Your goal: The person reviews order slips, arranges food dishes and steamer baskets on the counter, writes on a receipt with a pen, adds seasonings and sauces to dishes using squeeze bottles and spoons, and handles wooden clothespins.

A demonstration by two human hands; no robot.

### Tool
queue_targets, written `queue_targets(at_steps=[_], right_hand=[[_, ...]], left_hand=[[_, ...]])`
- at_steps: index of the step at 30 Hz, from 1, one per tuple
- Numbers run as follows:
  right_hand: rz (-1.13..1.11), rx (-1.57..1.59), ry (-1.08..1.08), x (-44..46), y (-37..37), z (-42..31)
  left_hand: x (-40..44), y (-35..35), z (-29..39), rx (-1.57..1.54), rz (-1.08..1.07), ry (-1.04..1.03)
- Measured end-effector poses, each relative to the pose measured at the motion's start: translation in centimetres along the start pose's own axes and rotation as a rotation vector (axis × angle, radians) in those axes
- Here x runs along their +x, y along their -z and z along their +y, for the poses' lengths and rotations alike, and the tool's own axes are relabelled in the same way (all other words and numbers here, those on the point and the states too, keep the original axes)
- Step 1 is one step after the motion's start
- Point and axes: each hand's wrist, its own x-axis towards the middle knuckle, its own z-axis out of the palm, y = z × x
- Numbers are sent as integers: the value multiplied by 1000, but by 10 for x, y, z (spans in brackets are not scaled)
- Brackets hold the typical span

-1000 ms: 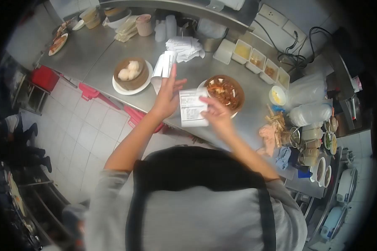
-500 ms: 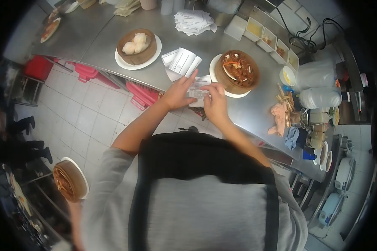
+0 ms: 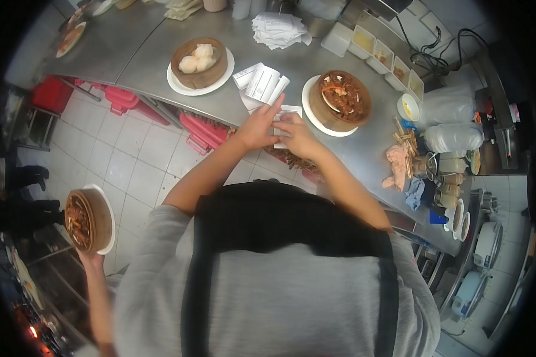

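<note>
Just left of the bamboo steamer [image 3: 324, 116] of brown-sauced food [image 3: 352, 104], a white paper slip [image 3: 291, 109] shows beneath the left hand [image 3: 258, 130] and the right hand [image 3: 299, 138]. Left fingers stretch nearly straight; right ones bend over the slip (whether they pinch it, I cannot tell). Farther left of that steamer lie curled receipts [image 3: 263, 83], then a dumpling basket [image 3: 214, 71].
</note>
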Motion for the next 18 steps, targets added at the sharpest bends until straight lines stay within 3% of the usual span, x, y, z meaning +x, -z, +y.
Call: queue_targets(at_steps=[3,4,7,9,12,13,15,16,18], right_hand=[[207,26,-376,-20,16,-8],[116,-64,-564,-24,27,-20],[170,-272,-584,-37,-2,-1],[112,-155,-635,-25,5,-10],[406,216,-345,-26,-8,8],[396,227,-287,-24,11,-10],[309,222,-29,-17,72,-44],[314,98,141,-11,109,-54],[399,-113,419,17,193,-61]], left_hand=[[-2,-1,1,-17,-22,11],[-5,-3,-2,-3,-32,10],[-7,-11,-4,106,-25,-2],[-8,-28,-34,146,8,-142],[-9,-12,-22,73,-37,-112],[-10,-5,-11,39,-20,-101],[-10,4,8,18,100,-135],[-8,1,-8,33,-27,-30],[-9,0,-8,-68,42,18]])
